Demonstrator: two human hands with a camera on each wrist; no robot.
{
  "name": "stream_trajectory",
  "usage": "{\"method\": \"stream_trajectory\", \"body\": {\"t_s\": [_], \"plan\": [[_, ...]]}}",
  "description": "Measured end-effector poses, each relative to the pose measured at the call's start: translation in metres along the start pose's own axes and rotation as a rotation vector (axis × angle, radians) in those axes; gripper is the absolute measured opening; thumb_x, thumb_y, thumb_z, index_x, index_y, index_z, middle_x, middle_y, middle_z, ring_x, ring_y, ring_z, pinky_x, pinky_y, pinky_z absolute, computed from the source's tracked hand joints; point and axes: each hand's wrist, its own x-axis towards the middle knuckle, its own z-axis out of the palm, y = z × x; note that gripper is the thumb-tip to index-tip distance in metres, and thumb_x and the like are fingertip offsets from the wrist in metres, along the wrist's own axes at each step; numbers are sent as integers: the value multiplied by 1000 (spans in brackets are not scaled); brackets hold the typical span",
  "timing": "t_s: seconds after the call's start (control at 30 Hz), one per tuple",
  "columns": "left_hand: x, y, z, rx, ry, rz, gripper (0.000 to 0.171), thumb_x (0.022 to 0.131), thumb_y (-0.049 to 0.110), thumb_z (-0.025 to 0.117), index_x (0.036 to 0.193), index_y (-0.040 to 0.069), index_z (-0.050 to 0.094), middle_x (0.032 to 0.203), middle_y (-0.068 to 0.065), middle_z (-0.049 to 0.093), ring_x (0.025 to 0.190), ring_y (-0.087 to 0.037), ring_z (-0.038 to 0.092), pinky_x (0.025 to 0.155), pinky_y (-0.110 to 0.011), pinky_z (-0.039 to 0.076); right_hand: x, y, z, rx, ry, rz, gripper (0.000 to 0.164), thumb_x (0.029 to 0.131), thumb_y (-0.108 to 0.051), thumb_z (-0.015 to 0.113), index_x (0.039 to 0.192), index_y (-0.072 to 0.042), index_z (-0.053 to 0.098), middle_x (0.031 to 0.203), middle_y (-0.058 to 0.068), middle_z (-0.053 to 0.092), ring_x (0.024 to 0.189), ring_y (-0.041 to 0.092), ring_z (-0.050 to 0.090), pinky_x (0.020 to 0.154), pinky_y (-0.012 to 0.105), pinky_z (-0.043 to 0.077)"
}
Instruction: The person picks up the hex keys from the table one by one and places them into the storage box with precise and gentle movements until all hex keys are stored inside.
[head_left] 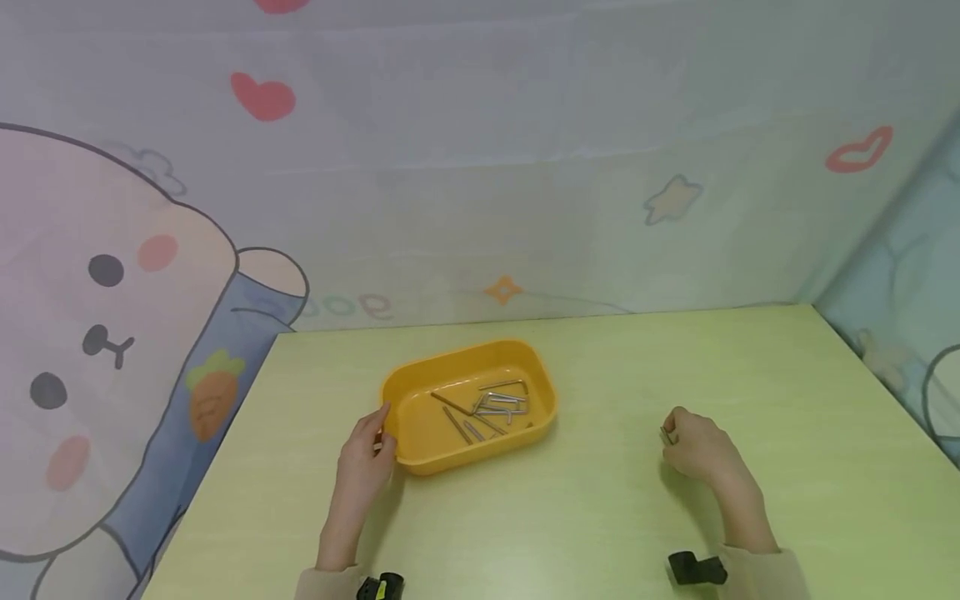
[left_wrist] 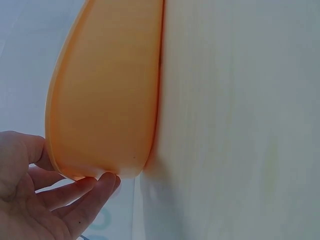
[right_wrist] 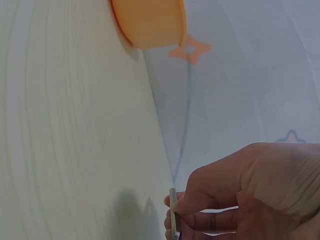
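Observation:
A yellow plastic tray (head_left: 420, 450) rests on the table with several L-shaped metal hex keys (head_left: 502, 404) lying loose inside. My left hand (head_left: 365, 462) grips the tray's left end, and the left wrist view shows the thumb and fingers (left_wrist: 82, 205) around its rim. Out to the right of the tray, my right hand (head_left: 697, 443) pinches a small metal hex key (right_wrist: 174, 215) between thumb and fingers, just above the table. Most of this key is hidden by the fingers, so its full shape cannot be seen.
The pale yellow-green table (head_left: 600, 517) runs back to a printed cloth backdrop (head_left: 480, 167) with a cartoon bear on the left. Another cloth panel (head_left: 915, 275) stands along the right side. A black wrist camera (head_left: 696, 569) sits at the right sleeve.

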Motion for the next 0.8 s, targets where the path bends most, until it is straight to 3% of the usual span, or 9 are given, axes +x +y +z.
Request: {"method": "stream_trajectory", "body": {"t_s": [0.2, 0.4, 0.6, 0.8], "plan": [[2, 1, 2, -6, -7, 4, 48, 93, 5, 46, 141, 0, 45, 138, -22, 51, 105, -30, 60, 90, -43, 56, -1, -7, 4, 50, 20, -26, 29, 84, -2, 54, 110, 8, 52, 97, 24, 66, 76, 24, 62, 58, 31, 50], [0, 3, 2, 4, -4, -1, 48, 94, 5, 47, 142, 1, 45, 138, -22, 51, 105, -30, 60, 90, -43, 56, 4, -19, 10, 65, 26, -66, 29, 81, 0, 54, 110, 6, 54, 84, 13, 61, 66, 18, 53, 55, 28, 43], [0, 2, 0, 16, 9, 7, 48, 93, 5, 46, 141, 0, 46, 137, -22, 52, 103, -31, 60, 89, -44, 56, 6, -38, 11, 143, -6, -148, 30, 81, 2, 54, 111, 4, 55, 74, 5, 51, 59, 14, 43, 51, 24, 35], [-1, 1, -2, 22, 17, 6, 48, 93, 5, 46, 141, 0, 46, 137, -22, 52, 103, -31, 61, 89, -44, 56, 6, -55, 6, 230, -39, -231, 29, 82, 3, 54, 111, 3, 56, 76, 4, 51, 56, 12, 46, 47, 21, 38]]}}
